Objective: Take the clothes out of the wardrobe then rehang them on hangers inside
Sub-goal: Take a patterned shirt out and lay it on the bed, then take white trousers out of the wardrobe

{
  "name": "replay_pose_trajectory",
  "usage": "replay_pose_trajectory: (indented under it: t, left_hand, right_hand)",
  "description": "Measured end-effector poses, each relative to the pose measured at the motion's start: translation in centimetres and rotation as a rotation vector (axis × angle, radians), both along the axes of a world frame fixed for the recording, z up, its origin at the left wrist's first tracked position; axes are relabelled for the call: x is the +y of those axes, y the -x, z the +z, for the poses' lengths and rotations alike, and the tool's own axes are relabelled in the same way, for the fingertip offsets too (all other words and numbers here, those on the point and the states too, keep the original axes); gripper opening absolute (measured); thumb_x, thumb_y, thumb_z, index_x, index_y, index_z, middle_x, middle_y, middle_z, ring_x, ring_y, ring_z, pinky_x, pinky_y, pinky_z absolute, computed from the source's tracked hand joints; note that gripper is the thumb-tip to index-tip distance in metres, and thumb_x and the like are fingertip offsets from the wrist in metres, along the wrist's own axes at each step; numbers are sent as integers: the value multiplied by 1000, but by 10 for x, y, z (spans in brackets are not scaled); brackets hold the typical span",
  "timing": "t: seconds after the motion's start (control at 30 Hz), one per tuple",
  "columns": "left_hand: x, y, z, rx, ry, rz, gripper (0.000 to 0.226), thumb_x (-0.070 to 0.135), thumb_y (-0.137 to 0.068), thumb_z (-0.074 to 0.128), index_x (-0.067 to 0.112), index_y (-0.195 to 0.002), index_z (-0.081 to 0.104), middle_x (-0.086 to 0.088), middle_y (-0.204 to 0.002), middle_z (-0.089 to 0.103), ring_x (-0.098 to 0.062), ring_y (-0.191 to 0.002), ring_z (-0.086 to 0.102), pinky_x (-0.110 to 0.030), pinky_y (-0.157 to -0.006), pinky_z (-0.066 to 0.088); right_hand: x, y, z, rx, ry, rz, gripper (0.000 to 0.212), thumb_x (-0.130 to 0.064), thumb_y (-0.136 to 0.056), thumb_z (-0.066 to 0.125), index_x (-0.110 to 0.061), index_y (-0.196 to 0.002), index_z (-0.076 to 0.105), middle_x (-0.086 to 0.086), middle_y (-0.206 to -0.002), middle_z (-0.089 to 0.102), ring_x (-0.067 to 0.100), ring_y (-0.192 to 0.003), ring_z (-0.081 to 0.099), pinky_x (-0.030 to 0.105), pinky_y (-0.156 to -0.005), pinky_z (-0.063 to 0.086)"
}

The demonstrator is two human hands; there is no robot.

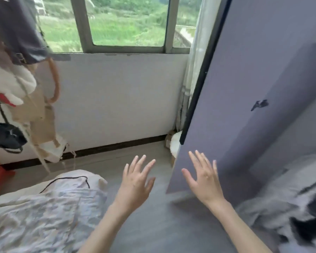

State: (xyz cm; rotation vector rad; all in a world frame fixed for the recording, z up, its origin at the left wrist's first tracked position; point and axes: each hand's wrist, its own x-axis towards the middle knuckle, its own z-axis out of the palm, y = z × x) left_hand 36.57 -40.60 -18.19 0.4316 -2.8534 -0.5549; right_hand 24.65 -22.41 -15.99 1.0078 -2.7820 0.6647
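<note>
**Hands raised before the wardrobe door**

Both hands, the left hand [135,177] and right hand [202,177], are spread flat and hold nothing, probably poised to swing the door aside. The tall grey-lilac flat wardrobe door [244,88] stands open just beside them, long axis upright (tilted by the lens). Blurred grey and black clothes [288,212] lie heaped at lower right.

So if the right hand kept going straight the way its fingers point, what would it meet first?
Most likely the grey wardrobe door. The right hand is open, fingers spread and pointing up and forward over the door's lower corner. Depth is unclear, so whether it already touches cannot be told.
</note>
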Motion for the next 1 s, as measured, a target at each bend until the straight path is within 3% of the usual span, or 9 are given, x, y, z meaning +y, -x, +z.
replay_pose_trajectory:
  t: [0.07,0.17,0.23,0.4,0.57,0.67,0.73,0.87,1.0]
  left_hand:
    - [30,39,9,7,54,-105,50,39,-83,34,24,-129,44,-15,-128,56,-40,-119,51,-57,-87,44]
    - [72,96,33,22,16,-213,66,48,-82,20,21,-137,44,-13,-142,42,-37,-135,31,-53,-105,27]
    - [102,129,45,84,20,-284,66,49,-84,19,19,-137,45,-14,-142,41,-36,-136,29,-50,-107,24]
    - [183,189,43,70,-38,-504,71,52,-82,11,24,-141,36,-6,-149,32,-29,-141,19,-43,-112,16]
    - [240,252,18,-10,-35,-712,59,47,-88,23,23,-138,42,-8,-143,42,-34,-135,33,-46,-106,29]
    - [264,297,22,3,-7,-785,68,56,-85,8,29,-146,24,-1,-154,20,-24,-144,9,-40,-115,12]
    - [278,337,29,38,-8,-842,55,50,-96,19,30,-147,16,2,-155,12,-20,-144,1,-37,-116,6]
    - [303,404,53,115,-56,-929,49,34,-100,33,25,-146,22,1,-154,18,-20,-144,5,-37,-115,11]
    - [329,441,54,110,-150,-1005,46,29,-98,40,21,-143,32,-2,-149,30,-21,-140,19,-33,-111,20]
  right_hand:
    - [41,24,6,13,-49,-77,60,-49,-95,33,-25,-147,19,-1,-156,15,13,-144,7,38,-114,-7]
    - [95,55,17,46,-11,-226,58,-44,-94,41,-20,-145,28,4,-153,25,19,-143,17,44,-115,1]
    - [130,69,22,78,60,-337,62,-47,-88,39,-15,-141,39,9,-147,36,25,-139,27,50,-113,9]
    - [214,98,28,114,98,-545,53,-36,-92,48,-13,-139,41,9,-145,40,25,-138,30,54,-112,16]
    - [276,131,33,179,79,-751,49,-30,-93,52,-11,-137,44,8,-141,45,24,-135,36,54,-109,20]
    - [301,154,37,188,60,-819,50,-27,-91,56,-13,-138,43,6,-142,44,23,-136,34,55,-109,20]
    - [316,174,42,174,51,-879,51,-28,-92,54,-12,-139,41,8,-143,41,24,-137,31,53,-111,19]
    - [341,209,54,155,5,-967,61,-47,-90,30,-16,-142,36,8,-149,34,23,-141,23,47,-114,12]
    - [355,232,60,184,5,-1017,53,-38,-94,34,-13,-140,40,9,-147,37,23,-140,26,44,-114,11]
